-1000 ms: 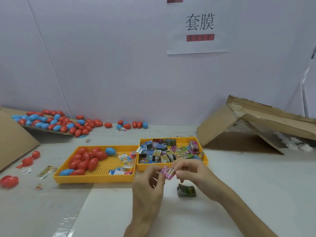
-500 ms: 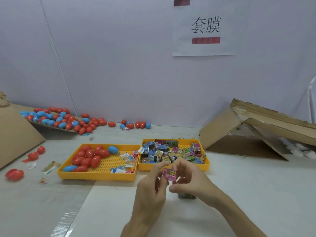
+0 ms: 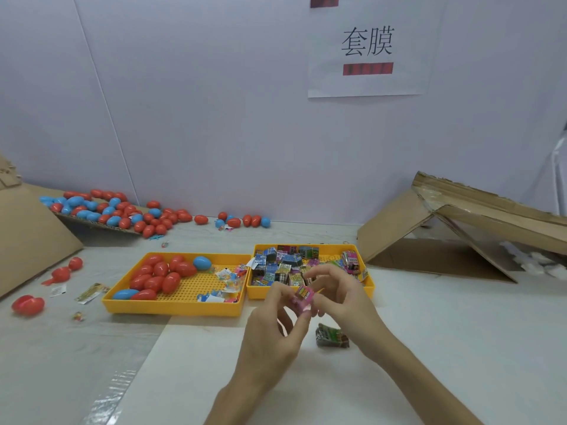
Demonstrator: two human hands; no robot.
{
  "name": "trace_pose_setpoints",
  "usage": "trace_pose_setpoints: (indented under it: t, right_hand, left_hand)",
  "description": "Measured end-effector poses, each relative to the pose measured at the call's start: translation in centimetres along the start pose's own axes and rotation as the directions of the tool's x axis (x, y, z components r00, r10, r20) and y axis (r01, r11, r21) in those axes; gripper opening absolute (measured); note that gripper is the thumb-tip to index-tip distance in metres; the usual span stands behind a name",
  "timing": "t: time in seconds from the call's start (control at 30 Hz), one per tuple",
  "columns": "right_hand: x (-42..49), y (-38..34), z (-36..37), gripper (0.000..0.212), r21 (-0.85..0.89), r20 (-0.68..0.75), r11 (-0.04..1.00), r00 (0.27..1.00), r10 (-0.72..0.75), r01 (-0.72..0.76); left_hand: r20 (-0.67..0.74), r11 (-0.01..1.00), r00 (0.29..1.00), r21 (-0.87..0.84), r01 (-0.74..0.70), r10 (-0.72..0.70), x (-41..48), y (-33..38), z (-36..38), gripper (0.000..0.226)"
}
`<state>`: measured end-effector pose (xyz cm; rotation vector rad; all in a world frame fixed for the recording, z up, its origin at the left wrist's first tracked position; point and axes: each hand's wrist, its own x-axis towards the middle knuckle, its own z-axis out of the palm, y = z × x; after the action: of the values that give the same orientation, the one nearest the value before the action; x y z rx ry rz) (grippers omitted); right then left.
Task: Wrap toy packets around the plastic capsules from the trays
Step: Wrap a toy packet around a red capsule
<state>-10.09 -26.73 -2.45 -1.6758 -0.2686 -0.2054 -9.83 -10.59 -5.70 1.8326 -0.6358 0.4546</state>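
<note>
Pink packet (image 3: 304, 294) pinched, dark packet (image 3: 332, 336) nearby, trays (image 3: 171, 308) behind

Two yellow trays (image 3: 171, 308) ahead, dark packet (image 3: 331, 335) beside, bare table (image 3: 460, 332) right

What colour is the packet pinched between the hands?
The packet is mostly pink with yellow print; head view.

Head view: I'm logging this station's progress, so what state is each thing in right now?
Left hand: pinching the pink printed toy packet.
Right hand: pinching the same packet.
Pink printed toy packet: held above the white table.
Dark green foil packet: lying on the table.
Left yellow plastic tray: partly filled with red and blue egg capsules.
Right yellow plastic tray: heaped with packets.
Brown cardboard box: tipped over, open.
</note>
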Motion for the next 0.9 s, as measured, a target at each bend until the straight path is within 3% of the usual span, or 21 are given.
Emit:
trace_pose_setpoints:
  t: [0.13, 0.23, 0.3, 0.43, 0.73, 0.9]
  right_hand:
    - [0.08, -0.01, -0.29, 0.010, -0.018, -0.058, 0.999, 0.998, -0.029, 0.028]
    - [0.02, 0.07, -0.43, 0.018, -0.043, -0.045, 0.999, 0.998, -0.035, 0.033]
    - [-0.03, 0.03, -0.43, 0.018, -0.045, -0.054, 0.999, 0.998, -0.020, 0.018]
    - [0.09, 0.21, -0.43, 0.024, -0.041, -0.078, 0.999, 0.997, 0.013, -0.016]
    - [0.00, -0.40, -0.07, 0.011, 0.050, -0.095, 0.999, 0.995, 0.004, 0.001]
    - [0.01, -0.58, -0.01, 0.015, -0.050, -0.022, 0.999, 1.000, -0.010, 0.008]
  left_hand:
    - [0.083, 0.997, 0.996, -0.072, 0.032, -0.026, 0.16, 0.44, -0.06, 0.018]
    - [0.118, 0.991, 0.991, -0.106, 0.084, -0.071, 0.17, 0.87, -0.17, 0.014]
    - [0.099, 0.984, 0.989, -0.134, 0.120, -0.108, 0.21, 1.08, -0.41, 0.008]
    - [0.070, 0.979, 0.986, -0.126, 0.160, -0.152, 0.42, 0.94, -0.63, 0.021]
    - [-0.048, 0.974, 0.983, -0.149, 0.168, -0.177, 0.62, 0.67, -0.38, 0.021]
    - [-0.044, 0.987, 0.988, -0.073, 0.145, -0.149, 0.54, 0.77, -0.47, 0.025]
